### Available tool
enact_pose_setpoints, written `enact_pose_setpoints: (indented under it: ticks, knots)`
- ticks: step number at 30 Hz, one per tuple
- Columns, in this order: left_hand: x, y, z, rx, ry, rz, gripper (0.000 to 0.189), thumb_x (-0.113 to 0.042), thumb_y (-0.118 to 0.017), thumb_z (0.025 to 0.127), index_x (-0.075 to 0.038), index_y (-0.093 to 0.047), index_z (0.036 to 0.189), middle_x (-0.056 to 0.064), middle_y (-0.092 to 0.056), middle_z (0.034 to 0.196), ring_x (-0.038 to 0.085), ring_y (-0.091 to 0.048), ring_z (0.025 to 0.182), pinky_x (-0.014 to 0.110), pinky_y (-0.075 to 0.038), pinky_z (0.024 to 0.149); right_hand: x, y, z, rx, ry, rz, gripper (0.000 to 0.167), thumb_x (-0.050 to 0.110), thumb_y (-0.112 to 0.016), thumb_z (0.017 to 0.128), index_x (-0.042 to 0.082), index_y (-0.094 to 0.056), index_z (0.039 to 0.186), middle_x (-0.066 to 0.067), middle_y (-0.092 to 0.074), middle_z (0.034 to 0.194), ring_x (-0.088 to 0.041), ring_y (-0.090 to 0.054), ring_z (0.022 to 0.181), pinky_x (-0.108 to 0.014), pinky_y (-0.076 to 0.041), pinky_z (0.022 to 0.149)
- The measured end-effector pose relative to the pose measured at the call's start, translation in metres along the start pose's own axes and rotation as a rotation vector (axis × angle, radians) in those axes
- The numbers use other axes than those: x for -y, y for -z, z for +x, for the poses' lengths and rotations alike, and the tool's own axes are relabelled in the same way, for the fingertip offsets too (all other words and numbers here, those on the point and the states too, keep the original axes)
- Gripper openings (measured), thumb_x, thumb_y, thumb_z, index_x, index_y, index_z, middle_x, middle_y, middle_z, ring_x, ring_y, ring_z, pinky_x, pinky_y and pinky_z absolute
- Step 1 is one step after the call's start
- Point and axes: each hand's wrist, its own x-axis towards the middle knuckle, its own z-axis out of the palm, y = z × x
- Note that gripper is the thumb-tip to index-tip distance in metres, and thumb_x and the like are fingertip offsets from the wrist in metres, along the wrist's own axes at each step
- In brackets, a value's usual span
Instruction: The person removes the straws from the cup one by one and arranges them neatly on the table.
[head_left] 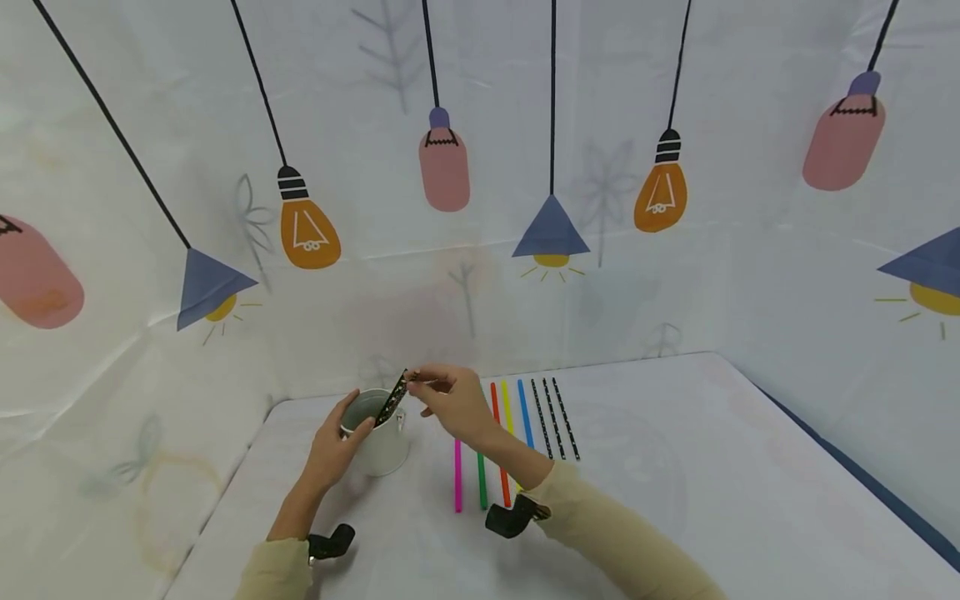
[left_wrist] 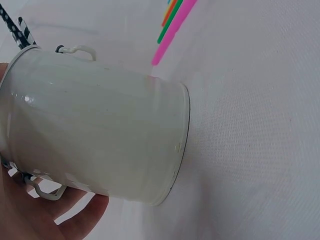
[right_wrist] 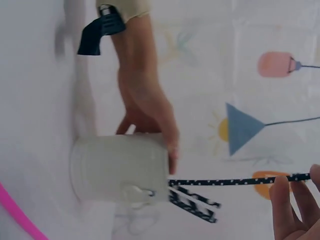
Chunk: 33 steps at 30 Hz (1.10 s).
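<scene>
On the left, the left hand grips the white pail near its rim, and the pail stands upright on the table. Two black patterned sticks lean out of the mouth. Next, the right hand pinches a black dotted stick, its lower end at the pail's mouth! Rightward lie pink, green, red, yellow and blue sticks, partly behind the forearm, then three more black sticks.
</scene>
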Motion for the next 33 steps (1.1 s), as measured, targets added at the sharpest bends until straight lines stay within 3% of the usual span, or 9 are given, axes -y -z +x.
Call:
enact_pose_setpoints:
  ticks: [5, 7, 14, 19, 22, 27, 33]
  knots:
    - [0.000, 0.000, -0.002, 0.012, 0.012, -0.010, 0.064, -0.034, -0.061, 0.095, -0.006, -0.038, 0.148, 0.020, -0.053, 0.126, 0.022, -0.046, 0.078, 0.031, -0.038, 0.059, 0.033, 0.022, -0.006, -0.054, 0.059, 0.080, 0.018, -0.003, -0.057, 0.096, -0.009, -0.065, 0.111, -0.018, -0.069, 0.105, -0.036, -0.065, 0.097, -0.045, -0.057, 0.069]
    - [0.000, 0.001, -0.003, 0.017, 0.015, -0.011, 0.064, -0.034, -0.061, 0.095, -0.006, -0.037, 0.148, 0.020, -0.053, 0.127, 0.023, -0.047, 0.078, 0.031, -0.038, 0.060, 0.033, 0.032, -0.007, -0.078, 0.066, 0.093, 0.020, -0.003, -0.056, 0.097, -0.009, -0.063, 0.114, -0.018, -0.068, 0.105, -0.041, -0.063, 0.098, -0.044, -0.057, 0.069]
    - [0.002, 0.000, -0.003, 0.041, 0.026, -0.021, 0.065, -0.036, -0.060, 0.096, -0.007, -0.036, 0.149, 0.021, -0.049, 0.135, 0.027, -0.047, 0.090, 0.033, -0.039, 0.064, 0.008, 0.072, -0.009, -0.144, -0.014, 0.032, 0.026, 0.007, -0.056, 0.099, -0.001, -0.061, 0.123, -0.014, -0.065, 0.098, -0.030, -0.066, 0.085, -0.038, -0.057, 0.068]
    - [0.003, 0.000, -0.001, 0.043, 0.011, -0.011, 0.065, -0.034, -0.059, 0.097, -0.004, -0.035, 0.149, 0.023, -0.048, 0.136, 0.028, -0.047, 0.091, 0.032, -0.038, 0.064, -0.011, 0.101, -0.015, -0.142, -0.064, -0.015, 0.037, 0.010, -0.057, 0.099, 0.003, -0.050, 0.136, -0.013, -0.065, 0.095, -0.034, -0.066, 0.077, -0.039, -0.057, 0.064]
    - [0.004, 0.001, 0.002, 0.050, -0.002, -0.006, 0.065, -0.033, -0.059, 0.097, -0.004, -0.034, 0.149, 0.024, -0.045, 0.139, 0.029, -0.048, 0.096, 0.034, -0.039, 0.068, -0.023, 0.119, -0.021, -0.158, -0.066, -0.045, 0.035, 0.010, -0.059, 0.098, 0.004, -0.050, 0.132, -0.014, -0.065, 0.092, -0.036, -0.066, 0.073, -0.038, -0.057, 0.060]
    - [0.005, 0.003, 0.007, 0.079, -0.010, 0.000, 0.066, -0.036, -0.056, 0.098, -0.004, -0.031, 0.151, 0.025, -0.038, 0.145, 0.036, -0.046, 0.117, 0.048, -0.042, 0.084, -0.039, 0.148, -0.029, -0.188, -0.070, -0.135, 0.018, 0.009, -0.061, 0.097, 0.002, -0.063, 0.113, -0.019, -0.063, 0.093, -0.029, -0.066, 0.069, -0.037, -0.057, 0.057]
    - [0.005, 0.005, 0.011, 0.085, -0.044, 0.039, 0.068, -0.036, -0.058, 0.097, -0.002, -0.031, 0.150, 0.028, -0.033, 0.144, 0.046, -0.039, 0.127, 0.063, -0.039, 0.092, -0.051, 0.179, -0.038, -0.140, -0.212, -0.224, 0.031, 0.005, -0.065, 0.093, 0.004, -0.062, 0.123, -0.019, -0.060, 0.107, -0.028, -0.066, 0.080, -0.037, -0.057, 0.064]
